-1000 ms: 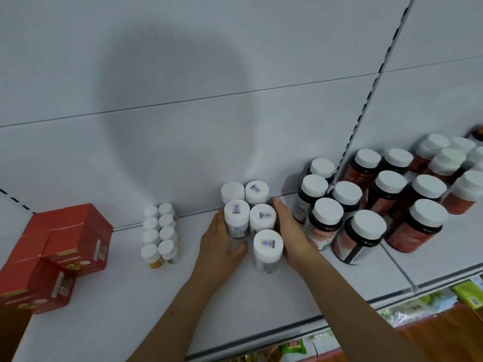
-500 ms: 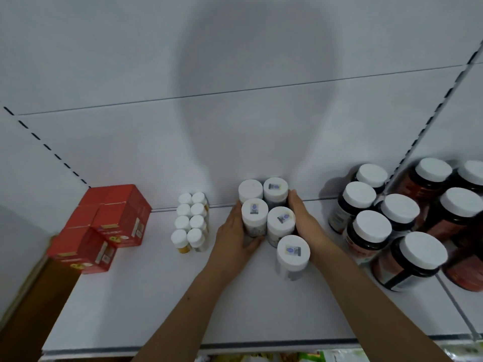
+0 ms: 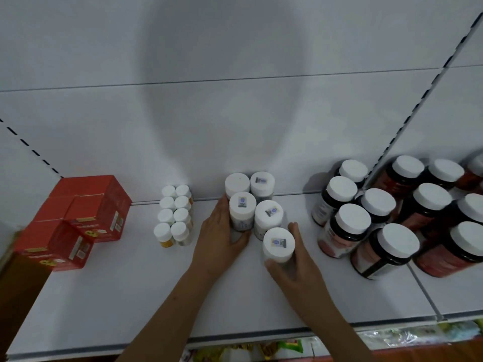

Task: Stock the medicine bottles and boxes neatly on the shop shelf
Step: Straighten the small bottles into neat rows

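One bottle [image 3: 278, 245] in right hand [image 3: 295, 273].

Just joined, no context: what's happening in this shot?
A person is stocking a white shelf. The right hand grips the front white-capped bottle of a five-bottle cluster; the left hand rests against the bottle on the cluster's left side. Red boxes, small bottles and dark jars already stand on the shelf.
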Tool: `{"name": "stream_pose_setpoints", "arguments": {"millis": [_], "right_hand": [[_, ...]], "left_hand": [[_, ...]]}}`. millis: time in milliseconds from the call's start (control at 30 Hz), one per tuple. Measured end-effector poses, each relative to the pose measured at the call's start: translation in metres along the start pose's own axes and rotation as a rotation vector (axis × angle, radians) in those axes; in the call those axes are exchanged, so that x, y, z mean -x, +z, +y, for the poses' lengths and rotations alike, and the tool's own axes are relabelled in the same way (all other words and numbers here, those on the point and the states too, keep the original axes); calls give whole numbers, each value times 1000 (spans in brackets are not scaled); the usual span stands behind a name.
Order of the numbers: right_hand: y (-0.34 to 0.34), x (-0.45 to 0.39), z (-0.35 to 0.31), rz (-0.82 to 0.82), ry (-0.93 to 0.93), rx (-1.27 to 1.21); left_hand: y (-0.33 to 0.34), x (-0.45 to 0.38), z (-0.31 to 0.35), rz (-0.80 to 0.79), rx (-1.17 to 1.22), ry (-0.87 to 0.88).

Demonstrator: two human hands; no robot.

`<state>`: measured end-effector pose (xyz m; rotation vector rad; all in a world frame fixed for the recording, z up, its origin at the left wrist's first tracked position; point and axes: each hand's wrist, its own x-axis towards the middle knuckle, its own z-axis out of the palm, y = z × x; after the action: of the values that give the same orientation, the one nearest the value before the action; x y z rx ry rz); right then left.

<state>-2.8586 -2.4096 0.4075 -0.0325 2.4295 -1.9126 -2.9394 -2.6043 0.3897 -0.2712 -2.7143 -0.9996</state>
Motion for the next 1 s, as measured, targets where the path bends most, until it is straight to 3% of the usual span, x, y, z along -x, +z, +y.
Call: {"name": "stream_pose_setpoints", "arguments": {"millis": [233,433,767,900,1000], "right_hand": [[11,-23,1,122,-57,327],[19,-28,11,131,-145,643],[20,-32,17,127,-169,740],[15,-19,9,70,-118,719],[4,13,9,41,-59,709]], "left_hand": [[0,0,2,14,-3,40],[-1,0,0,9,23,30],[-1,0,-2,-11,24,-22],[-8,21,4,-59,1,-165],[-20,55,17,88,35,-190]]}}
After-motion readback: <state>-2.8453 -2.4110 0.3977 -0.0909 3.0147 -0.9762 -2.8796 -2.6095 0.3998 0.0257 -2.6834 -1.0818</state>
